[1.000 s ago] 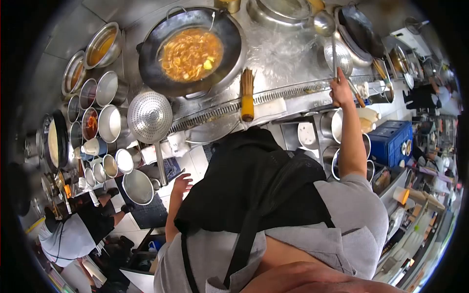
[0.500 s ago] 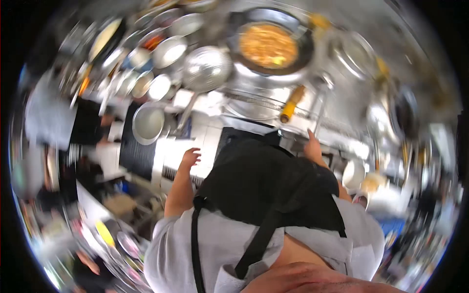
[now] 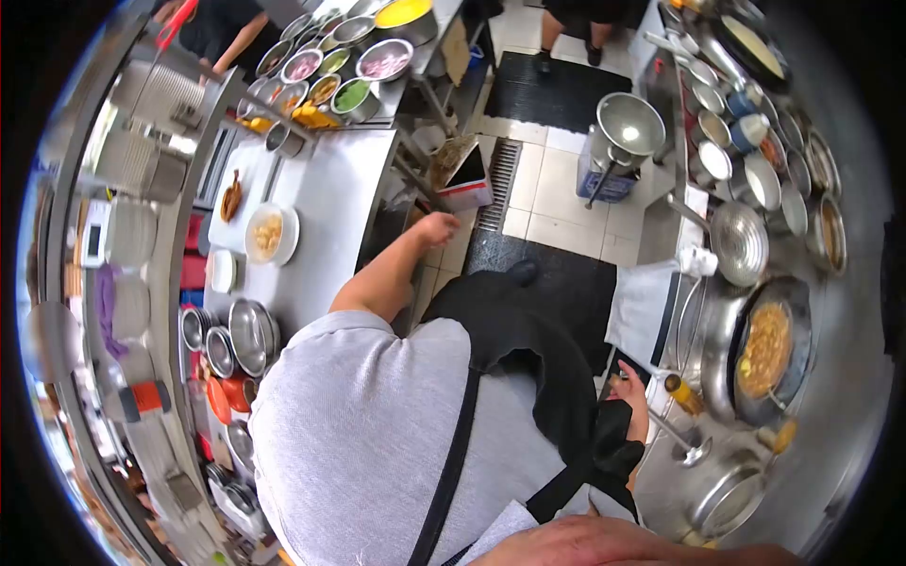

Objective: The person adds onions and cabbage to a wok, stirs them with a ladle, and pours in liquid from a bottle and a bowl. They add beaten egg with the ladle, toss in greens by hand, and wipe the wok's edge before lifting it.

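My left hand (image 3: 437,229) reaches out over the floor beside the steel counter, fingers loosely bent and nothing visible in them. Below it and a little beyond stands an open cardboard box (image 3: 469,191). My right hand (image 3: 630,391) is low by the stove edge, its fingers apart and empty. Near it are a yellow-and-brown handle (image 3: 683,394) and a steel ladle (image 3: 696,453). Farther right, a dark wok (image 3: 800,373) holds brown, chunky food (image 3: 765,351). A perforated strainer (image 3: 739,243) rests beyond the wok.
On the left counter (image 3: 326,189) stand a bowl of pale chunks (image 3: 267,236), a browned food piece (image 3: 231,196) and stacked steel bowls (image 3: 252,338). A pot with a strainer (image 3: 630,124) stands on the floor side. Other people (image 3: 224,38) are at the far end.
My view and body have turned left, away from the wok, which has shifted to the right side. The left counter has come into view. My left arm is now stretched toward it.
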Action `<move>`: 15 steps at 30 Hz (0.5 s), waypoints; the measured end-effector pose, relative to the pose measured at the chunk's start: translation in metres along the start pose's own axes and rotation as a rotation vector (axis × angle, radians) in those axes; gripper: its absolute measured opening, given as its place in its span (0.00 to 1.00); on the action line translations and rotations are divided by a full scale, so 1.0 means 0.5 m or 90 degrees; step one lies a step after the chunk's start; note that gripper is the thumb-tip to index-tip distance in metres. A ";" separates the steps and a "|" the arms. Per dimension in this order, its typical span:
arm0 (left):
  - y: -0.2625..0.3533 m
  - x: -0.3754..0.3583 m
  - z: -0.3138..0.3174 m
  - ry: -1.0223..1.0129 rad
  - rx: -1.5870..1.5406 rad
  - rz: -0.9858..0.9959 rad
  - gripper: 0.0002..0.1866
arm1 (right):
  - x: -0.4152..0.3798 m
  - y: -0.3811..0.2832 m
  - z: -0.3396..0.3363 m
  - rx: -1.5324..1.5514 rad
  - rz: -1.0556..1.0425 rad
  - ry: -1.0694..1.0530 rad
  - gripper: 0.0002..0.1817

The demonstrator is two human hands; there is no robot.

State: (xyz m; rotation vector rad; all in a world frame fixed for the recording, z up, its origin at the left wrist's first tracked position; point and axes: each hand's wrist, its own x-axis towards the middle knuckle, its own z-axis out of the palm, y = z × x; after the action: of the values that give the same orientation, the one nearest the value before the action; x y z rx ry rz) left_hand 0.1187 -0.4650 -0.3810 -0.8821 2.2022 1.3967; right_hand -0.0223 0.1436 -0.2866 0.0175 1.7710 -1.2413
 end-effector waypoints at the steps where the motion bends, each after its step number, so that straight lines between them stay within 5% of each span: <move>1: 0.001 -0.029 -0.031 0.059 -0.091 -0.008 0.19 | 0.021 -0.016 0.009 -0.055 0.019 0.013 0.28; 7: 0.057 -0.076 -0.234 0.291 -0.294 0.048 0.12 | 0.097 -0.093 0.091 -0.090 0.022 0.042 0.29; 13: 0.100 -0.028 -0.573 0.643 -0.173 -0.036 0.16 | 0.211 -0.006 0.106 -0.315 -0.088 0.037 0.25; 15: 0.048 0.052 -0.676 0.718 -0.007 -0.071 0.20 | 0.241 -0.005 0.140 -0.220 -0.037 0.071 0.25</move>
State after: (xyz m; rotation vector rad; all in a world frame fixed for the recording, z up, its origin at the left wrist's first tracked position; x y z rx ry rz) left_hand 0.0868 -0.7705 -0.2361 -2.1293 2.7684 0.9120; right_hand -0.0436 0.0344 -0.3704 -0.1678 2.0760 -0.9751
